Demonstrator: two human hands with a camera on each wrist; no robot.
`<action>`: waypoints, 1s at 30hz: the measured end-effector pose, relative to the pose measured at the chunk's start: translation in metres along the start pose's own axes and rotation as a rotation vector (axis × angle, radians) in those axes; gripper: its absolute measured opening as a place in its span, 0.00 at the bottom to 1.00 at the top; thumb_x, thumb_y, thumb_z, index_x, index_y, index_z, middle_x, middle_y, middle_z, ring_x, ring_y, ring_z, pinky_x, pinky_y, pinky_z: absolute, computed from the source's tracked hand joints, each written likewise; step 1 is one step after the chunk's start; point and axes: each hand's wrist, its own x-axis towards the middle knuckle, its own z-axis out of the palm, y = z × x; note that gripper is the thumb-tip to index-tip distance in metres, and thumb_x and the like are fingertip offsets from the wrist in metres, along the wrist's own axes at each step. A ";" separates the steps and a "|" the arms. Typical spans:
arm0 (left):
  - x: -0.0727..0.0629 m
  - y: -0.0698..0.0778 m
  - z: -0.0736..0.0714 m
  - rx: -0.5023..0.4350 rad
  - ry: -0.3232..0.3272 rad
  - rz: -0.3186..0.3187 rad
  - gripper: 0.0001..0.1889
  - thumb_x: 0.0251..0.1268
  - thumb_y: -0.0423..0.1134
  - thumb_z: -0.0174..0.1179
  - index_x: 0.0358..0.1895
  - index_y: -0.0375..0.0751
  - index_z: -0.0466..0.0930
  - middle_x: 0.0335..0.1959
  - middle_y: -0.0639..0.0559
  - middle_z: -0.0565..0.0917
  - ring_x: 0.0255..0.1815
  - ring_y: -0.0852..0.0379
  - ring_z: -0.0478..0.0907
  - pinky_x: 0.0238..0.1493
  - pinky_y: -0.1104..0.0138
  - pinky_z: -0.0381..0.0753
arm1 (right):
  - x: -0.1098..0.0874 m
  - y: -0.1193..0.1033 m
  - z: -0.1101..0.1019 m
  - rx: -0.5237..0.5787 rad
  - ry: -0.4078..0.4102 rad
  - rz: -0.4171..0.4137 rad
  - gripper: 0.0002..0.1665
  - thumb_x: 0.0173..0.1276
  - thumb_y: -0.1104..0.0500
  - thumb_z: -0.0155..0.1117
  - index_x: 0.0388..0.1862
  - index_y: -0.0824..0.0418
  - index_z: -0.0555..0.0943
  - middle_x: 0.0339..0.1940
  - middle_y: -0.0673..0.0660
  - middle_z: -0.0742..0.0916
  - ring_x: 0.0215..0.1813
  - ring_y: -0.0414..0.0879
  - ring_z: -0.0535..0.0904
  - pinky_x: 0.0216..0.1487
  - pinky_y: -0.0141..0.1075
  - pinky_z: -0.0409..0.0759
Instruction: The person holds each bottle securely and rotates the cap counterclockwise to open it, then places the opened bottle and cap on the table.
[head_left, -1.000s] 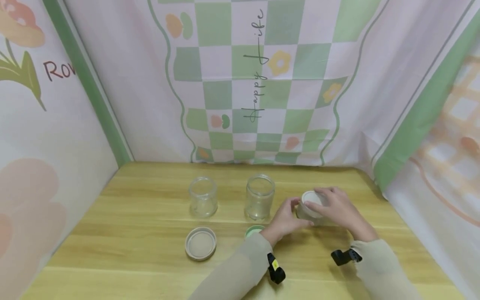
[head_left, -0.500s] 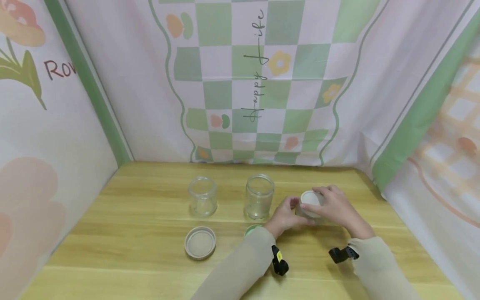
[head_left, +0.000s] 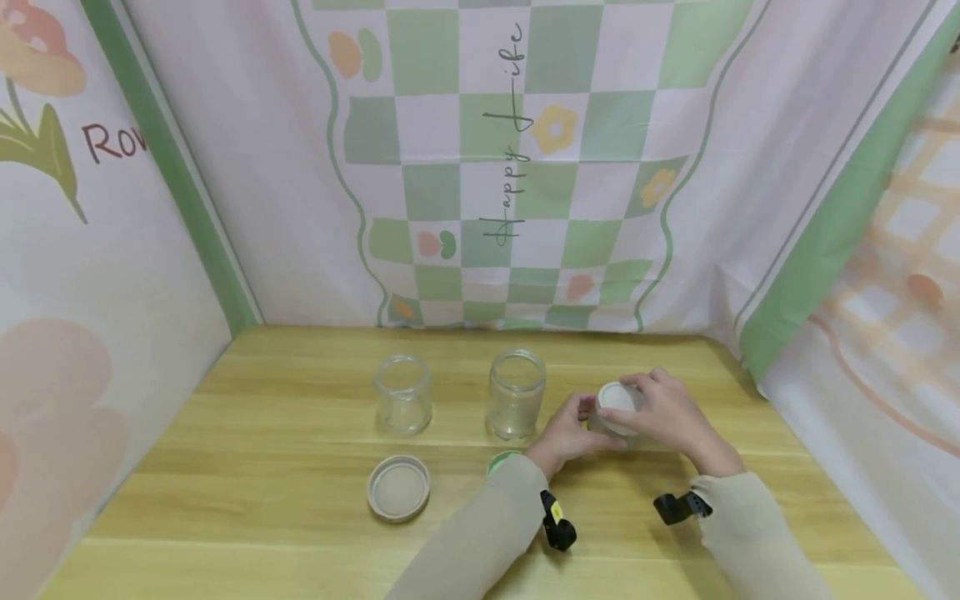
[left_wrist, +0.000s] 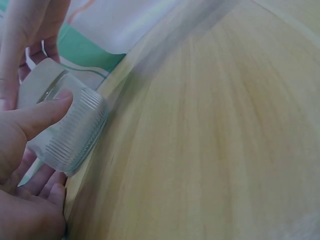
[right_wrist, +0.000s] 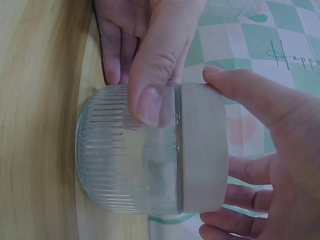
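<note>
A ribbed clear glass jar [right_wrist: 135,165] stands upright at the right of the table, topped by a pale beige lid [head_left: 615,395]. My left hand [head_left: 567,435] holds the jar's body from the left, the thumb lying across the glass just below the lid. From the right, my right hand [head_left: 672,418] grips the lid by its rim, thumb on one side and fingers on the other. In the right wrist view the lid sits against the jar mouth. The left hand's fingers behind the glass are partly hidden.
Two uncovered glass jars, a left one [head_left: 404,402] and a taller middle one [head_left: 517,400], stand to the left. In front of them lie a beige lid [head_left: 398,490] and a green lid [head_left: 501,462], partly covered by the left sleeve. A curtain [head_left: 480,275] hangs behind the table [head_left: 247,467].
Both hands stay on the jar and its lid, with only slight shifts of the fingers. The left forearm has moved slightly right, and the whole head view has drifted a little.
</note>
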 end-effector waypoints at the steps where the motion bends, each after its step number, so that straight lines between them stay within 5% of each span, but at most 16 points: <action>1: 0.000 0.000 0.000 -0.004 -0.004 0.000 0.34 0.46 0.37 0.81 0.58 0.56 0.75 0.54 0.66 0.78 0.61 0.57 0.73 0.65 0.55 0.71 | 0.000 0.000 0.000 -0.003 -0.003 0.002 0.44 0.58 0.37 0.75 0.56 0.73 0.80 0.42 0.66 0.80 0.40 0.56 0.75 0.34 0.44 0.77; 20: -0.002 0.005 -0.004 -0.038 -0.057 0.012 0.34 0.50 0.34 0.79 0.61 0.52 0.73 0.57 0.62 0.76 0.62 0.55 0.71 0.67 0.52 0.70 | 0.006 0.007 -0.001 0.030 -0.050 -0.071 0.42 0.57 0.41 0.77 0.57 0.71 0.80 0.42 0.63 0.79 0.41 0.53 0.73 0.36 0.43 0.76; 30: -0.002 0.004 -0.004 -0.041 -0.087 0.001 0.36 0.51 0.34 0.79 0.64 0.52 0.71 0.61 0.62 0.75 0.65 0.55 0.69 0.68 0.52 0.69 | 0.023 0.024 -0.020 0.177 -0.341 -0.220 0.38 0.49 0.58 0.78 0.61 0.65 0.79 0.51 0.61 0.79 0.49 0.55 0.74 0.44 0.46 0.78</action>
